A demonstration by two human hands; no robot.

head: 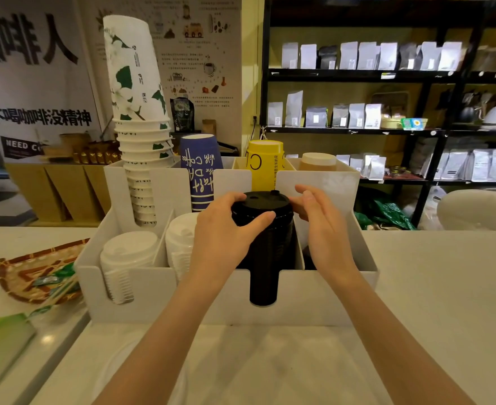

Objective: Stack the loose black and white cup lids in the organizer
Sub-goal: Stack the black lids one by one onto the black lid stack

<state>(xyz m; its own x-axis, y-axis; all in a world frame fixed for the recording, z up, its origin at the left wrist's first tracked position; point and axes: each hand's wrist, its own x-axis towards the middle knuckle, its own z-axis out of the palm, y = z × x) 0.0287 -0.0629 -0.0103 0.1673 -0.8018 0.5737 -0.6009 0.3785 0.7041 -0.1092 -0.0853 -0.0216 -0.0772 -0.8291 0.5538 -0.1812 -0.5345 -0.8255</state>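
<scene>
A tall stack of black cup lids (265, 247) stands in the third front slot of the white organizer (182, 299) on the counter. My left hand (226, 229) grips the top of that stack, thumb across its front and fingers curled over its left rim. My right hand (319, 226) is at the stack's right side with its fingers nearly straight, fingertips touching the top lid's rim. Two stacks of white lids fill the slots to the left, one (126, 258) at the far left and one (182, 244) partly hidden behind my left wrist.
Stacked paper cups stand in the organizer's back slots: white floral (141, 118), blue (201, 171), yellow (265, 165), and a brown stack (318, 162). A woven tray (36, 276) with packets lies at the left. Shelves of coffee bags (372, 112) fill the background.
</scene>
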